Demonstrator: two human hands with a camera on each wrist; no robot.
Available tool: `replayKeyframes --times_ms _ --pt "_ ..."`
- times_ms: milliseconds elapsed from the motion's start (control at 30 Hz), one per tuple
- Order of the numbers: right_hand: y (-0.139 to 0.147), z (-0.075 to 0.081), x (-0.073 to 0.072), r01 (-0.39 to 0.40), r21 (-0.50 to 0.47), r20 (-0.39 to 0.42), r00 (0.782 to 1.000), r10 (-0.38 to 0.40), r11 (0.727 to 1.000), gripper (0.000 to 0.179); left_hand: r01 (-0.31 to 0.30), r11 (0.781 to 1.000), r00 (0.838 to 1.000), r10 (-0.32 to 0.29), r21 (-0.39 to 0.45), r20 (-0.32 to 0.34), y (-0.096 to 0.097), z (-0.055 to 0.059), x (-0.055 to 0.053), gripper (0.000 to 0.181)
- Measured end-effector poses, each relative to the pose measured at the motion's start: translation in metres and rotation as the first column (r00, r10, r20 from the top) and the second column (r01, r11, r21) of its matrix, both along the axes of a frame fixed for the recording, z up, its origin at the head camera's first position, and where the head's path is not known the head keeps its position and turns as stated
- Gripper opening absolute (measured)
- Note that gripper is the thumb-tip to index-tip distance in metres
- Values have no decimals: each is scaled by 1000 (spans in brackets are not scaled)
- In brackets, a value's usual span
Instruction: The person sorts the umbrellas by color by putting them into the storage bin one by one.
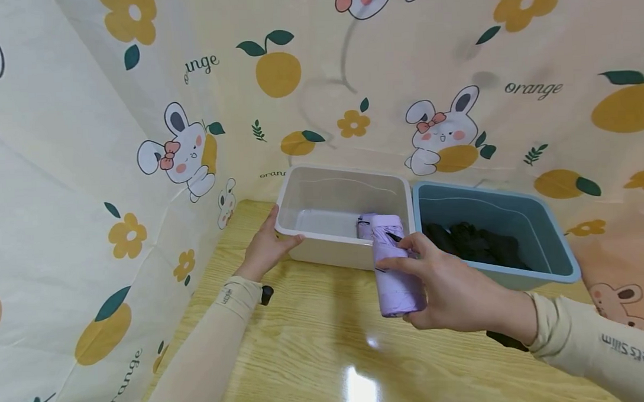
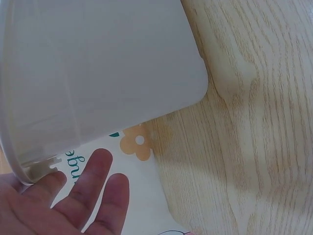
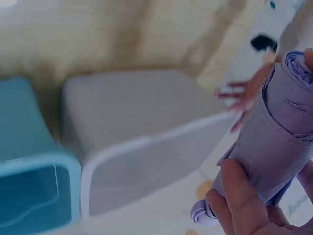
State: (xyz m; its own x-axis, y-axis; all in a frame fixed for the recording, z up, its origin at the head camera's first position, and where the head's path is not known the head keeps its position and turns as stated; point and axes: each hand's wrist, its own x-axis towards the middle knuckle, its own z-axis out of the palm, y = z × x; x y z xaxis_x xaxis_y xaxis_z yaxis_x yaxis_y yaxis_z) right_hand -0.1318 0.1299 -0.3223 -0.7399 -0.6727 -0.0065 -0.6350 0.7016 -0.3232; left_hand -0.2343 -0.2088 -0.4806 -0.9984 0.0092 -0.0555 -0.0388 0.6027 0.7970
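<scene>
My right hand (image 1: 447,282) grips a lilac folding umbrella (image 1: 396,281), rolled up, with its pale end pointing away from me. It hangs over the front rim of a white bin (image 1: 334,251). In the right wrist view, fingers and thumb wrap the umbrella (image 3: 274,137). Inside the bin, at its right end, lies a second lilac item (image 1: 364,228), partly hidden behind the umbrella. My left hand (image 1: 265,247) holds the bin's near left corner, thumb along the front rim. In the left wrist view, several fingers (image 2: 115,196) extend beside the bin wall (image 2: 112,63).
A blue bin (image 1: 563,257) stands close on the right of the white one, with black, crumpled-looking items (image 1: 478,243) inside. Both bins are on a wood-grain table (image 1: 300,344). A printed cloth (image 1: 308,118) with rabbits and oranges rises behind and to the left.
</scene>
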Motion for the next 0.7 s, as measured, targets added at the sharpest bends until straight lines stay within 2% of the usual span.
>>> replayKeyframes --times_ms 167,333,500,700 --pt "-5 12 -39 54 -2 -33 998 -54 999 79 -1 1000 1000 1 12 -9 -1 -1 0 105" --pt "-11 19 -83 83 8 4 997 -83 997 74 -3 1000 1000 3 20 -16 -1 -1 0 105" --pt "-19 11 -121 66 35 32 997 -67 997 68 -13 1000 1000 13 24 -8 -1 0 1 105" --pt "-31 -5 -154 62 89 77 995 -69 994 69 -19 1000 1000 19 22 -4 -1 -2 1 105"
